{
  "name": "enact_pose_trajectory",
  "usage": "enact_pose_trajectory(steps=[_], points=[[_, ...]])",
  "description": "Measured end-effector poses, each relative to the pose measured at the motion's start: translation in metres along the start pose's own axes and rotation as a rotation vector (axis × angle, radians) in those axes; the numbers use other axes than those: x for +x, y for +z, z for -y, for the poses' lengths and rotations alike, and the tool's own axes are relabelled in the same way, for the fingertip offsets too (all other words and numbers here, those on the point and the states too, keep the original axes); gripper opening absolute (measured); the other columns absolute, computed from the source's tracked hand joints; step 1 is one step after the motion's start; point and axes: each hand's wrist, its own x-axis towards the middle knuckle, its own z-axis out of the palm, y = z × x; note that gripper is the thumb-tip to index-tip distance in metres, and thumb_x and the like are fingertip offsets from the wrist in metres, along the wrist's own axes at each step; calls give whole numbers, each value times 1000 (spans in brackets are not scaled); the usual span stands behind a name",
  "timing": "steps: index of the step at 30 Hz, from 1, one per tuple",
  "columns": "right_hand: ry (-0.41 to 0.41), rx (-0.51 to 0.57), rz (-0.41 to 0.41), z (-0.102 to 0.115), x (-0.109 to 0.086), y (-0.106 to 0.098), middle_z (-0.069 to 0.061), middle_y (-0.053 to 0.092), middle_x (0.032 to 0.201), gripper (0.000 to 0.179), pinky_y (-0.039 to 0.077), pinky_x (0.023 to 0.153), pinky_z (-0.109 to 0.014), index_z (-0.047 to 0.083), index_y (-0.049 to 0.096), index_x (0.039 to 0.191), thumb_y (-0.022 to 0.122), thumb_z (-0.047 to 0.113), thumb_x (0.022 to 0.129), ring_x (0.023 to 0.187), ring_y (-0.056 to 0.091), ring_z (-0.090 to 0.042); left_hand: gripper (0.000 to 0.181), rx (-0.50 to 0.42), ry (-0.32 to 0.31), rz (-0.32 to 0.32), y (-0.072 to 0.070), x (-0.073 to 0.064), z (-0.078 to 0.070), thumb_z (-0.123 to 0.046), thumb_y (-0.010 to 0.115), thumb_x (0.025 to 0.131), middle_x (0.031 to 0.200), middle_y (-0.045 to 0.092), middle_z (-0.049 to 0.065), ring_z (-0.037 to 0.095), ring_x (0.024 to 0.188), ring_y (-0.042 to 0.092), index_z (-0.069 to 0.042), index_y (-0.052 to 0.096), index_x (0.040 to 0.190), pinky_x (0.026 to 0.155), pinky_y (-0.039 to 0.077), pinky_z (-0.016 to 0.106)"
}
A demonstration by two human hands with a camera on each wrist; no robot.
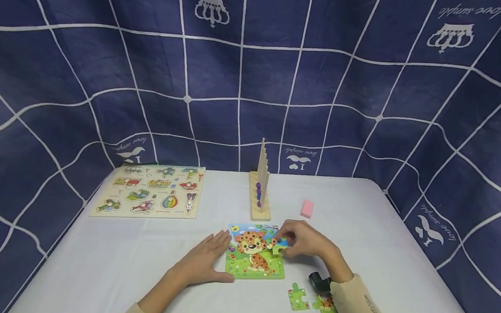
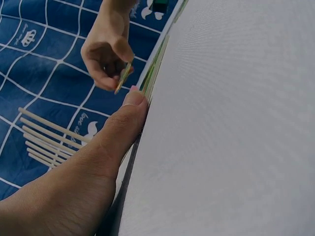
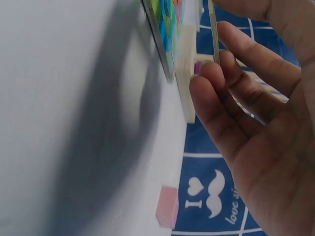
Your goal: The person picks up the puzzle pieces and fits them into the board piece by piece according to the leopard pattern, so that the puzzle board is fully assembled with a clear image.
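A jigsaw puzzle (image 1: pixel 241 267) with a cartoon leopard lies on the table in the head view. My left hand (image 1: pixel 204 261) rests along its left edge, fingers straight and thumb at the lower left corner. Over the puzzle's right side, my right hand (image 1: pixel 307 241) pinches a puzzle piece (image 1: pixel 276 249) between thumb and fingers. The left wrist view shows this puzzle piece (image 2: pixel 123 77) tilted and raised above the board. From the right wrist view, only the thin edge of the puzzle piece (image 3: pixel 215 37) shows. Two loose pieces, one green (image 1: pixel 298 298) and one spotted (image 1: pixel 326 306), lie beside my right forearm.
A wooden peg stand (image 1: pixel 258 212) with purple and blue beads stands behind the puzzle. Right of it lies a pink block (image 1: pixel 306 208). A picture board (image 1: pixel 151 211) with vehicle shapes lies at the back left. A blue gridded curtain (image 1: pixel 266 78) surrounds the white table.
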Motion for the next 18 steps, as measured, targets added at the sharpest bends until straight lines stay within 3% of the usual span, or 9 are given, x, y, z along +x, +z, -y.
enact_pose_trajectory(steps=[4,10,18], points=[[-12,-19,4,0,7,5,0,60,80,30,45,58,-17,13,74,96,79,10,66,68,50,-7,113,-4,0,1,0,0,0,-83,55,73,162,23,8,25,150,23,-7,28,153,123,23,44],[40,-6,48,3,14,12,-3,61,82,30,46,59,-17,13,73,97,80,12,68,69,50,-7,113,-17,-12,12,-1,0,-2,-83,54,73,163,22,8,24,151,22,-8,28,153,124,22,45],[62,-49,82,7,20,19,3,61,86,30,47,62,-18,13,74,98,82,13,69,72,51,-8,113,-4,-10,15,0,1,-1,-84,54,73,163,21,8,24,151,22,-8,28,153,124,21,44]])
